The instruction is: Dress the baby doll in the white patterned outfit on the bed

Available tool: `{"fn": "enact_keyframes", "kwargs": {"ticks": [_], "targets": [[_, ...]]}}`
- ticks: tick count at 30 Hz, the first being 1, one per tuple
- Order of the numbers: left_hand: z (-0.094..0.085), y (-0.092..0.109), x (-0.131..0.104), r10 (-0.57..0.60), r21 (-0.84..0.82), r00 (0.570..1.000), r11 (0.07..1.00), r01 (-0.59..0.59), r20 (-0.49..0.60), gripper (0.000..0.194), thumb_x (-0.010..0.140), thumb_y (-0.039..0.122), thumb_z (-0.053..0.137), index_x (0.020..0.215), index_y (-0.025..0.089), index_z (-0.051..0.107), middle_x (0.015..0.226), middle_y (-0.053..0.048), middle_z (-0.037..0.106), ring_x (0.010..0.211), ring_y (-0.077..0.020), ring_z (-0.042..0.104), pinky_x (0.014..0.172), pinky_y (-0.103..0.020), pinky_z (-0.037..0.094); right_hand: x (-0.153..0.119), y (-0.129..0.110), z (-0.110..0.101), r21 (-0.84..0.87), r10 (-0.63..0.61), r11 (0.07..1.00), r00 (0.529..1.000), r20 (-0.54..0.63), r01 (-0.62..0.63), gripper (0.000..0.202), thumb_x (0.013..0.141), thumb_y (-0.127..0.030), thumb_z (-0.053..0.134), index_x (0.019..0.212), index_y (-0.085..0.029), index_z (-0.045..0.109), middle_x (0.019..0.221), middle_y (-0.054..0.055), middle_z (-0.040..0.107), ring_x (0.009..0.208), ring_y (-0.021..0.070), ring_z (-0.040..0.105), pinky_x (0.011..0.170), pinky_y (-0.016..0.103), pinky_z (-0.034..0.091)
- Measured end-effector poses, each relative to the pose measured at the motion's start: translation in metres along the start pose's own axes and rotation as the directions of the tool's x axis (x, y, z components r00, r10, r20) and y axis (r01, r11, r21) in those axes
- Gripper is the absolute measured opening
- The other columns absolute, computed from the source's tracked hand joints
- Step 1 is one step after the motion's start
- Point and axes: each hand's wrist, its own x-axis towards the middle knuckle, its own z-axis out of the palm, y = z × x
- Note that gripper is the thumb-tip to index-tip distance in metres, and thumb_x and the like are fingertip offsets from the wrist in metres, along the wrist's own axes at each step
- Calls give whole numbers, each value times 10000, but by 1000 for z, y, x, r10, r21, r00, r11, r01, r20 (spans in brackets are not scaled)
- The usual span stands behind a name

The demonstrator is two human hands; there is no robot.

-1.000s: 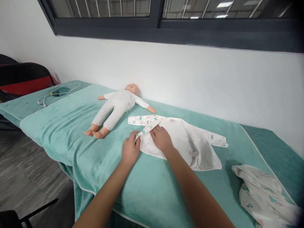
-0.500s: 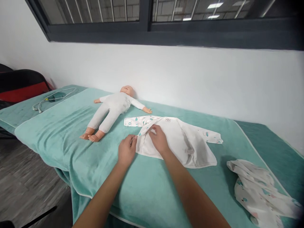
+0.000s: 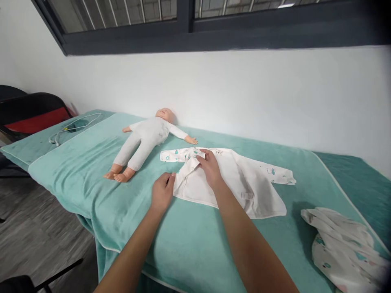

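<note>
— What's moved on your feed?
— Since the last frame, I see the right hand (image 3: pixel 211 169) has slid up the shirt (image 3: pixel 232 179), towards its collar, and the near front edge has folded over softly.
— Where's the shirt?
— Spread on the velvety teal cover (image 3: pixel 195 240), its plain white inside upward, thin and matte, the sleeves flung wide with a small print.
— And the grip?
— I read the left hand (image 3: pixel 162 191) as closed, thumb against curled fingers, nipping the shirt's side edge. The right has its thumb and forefinger on the fold by the printed sleeve; I can't tell whether they pinch.
— Further out?
— A doll (image 3: pixel 149 132) lies face up just beyond the sleeve: padded white cloth body, smooth head, hands and feet. On the right I have a crumpled, printed cloth bundle (image 3: pixel 345 244); far left, a thin looped cable (image 3: pixel 56 140), near a black-and-red chair (image 3: pixel 39 120).
</note>
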Motion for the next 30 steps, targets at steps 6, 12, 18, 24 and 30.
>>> {"fn": "enact_keyframes", "kwargs": {"ticks": [6, 12, 18, 24, 30], "targets": [[4, -4, 0, 101, 3, 994, 995, -101, -53, 256, 935, 421, 523, 1070, 216, 595, 1057, -53, 661, 980, -199, 624, 873, -318, 485, -9, -14, -3, 352, 17, 932, 980, 197, -87, 521, 886, -475, 574, 1341, -243, 468, 1237, 105, 699, 1094, 235, 701, 924, 410, 564], [9, -11, 0, 171, 145, 983, 977, -160, -71, 376, 862, 252, 584, 1232, 189, 561, 1233, -121, 632, 1190, -269, 591, 1039, -431, 468, -17, -17, 3, 123, -30, 992, 947, 320, -10, 565, 912, -365, 512, 1453, -229, 425, 1504, 101, 526, 1404, 211, 487, 1076, 381, 479], [3, -12, -2, -23, 69, 981, 997, 37, -192, 291, 958, 308, 434, 1182, 205, 589, 1126, -94, 709, 1038, -249, 667, 904, -376, 511, -18, -9, 6, -80, -110, 986, 936, 334, 144, 450, 933, -339, 496, 1364, -228, 557, 1481, 59, 555, 1384, 200, 505, 1118, 357, 434], [3, -18, 0, -56, 53, 955, 996, 75, -291, 281, 930, 260, 445, 1164, 182, 581, 1084, -101, 692, 1009, -243, 653, 882, -376, 512, -28, -8, 18, -555, -145, 750, 909, 391, 359, 519, 973, -314, 466, 1475, -180, 471, 1556, 83, 463, 1457, 201, 397, 1216, 394, 293], [6, -14, -5, 341, 330, 912, 908, -258, -226, 301, 882, 136, 469, 1126, 194, 635, 1226, -109, 656, 1203, -274, 571, 1017, -445, 433, -40, -9, 24, -768, -174, 391, 860, 479, 507, 571, 1039, -486, 304, 1500, -176, 437, 1655, 99, 265, 1547, 283, 178, 1221, 585, 132]]}}
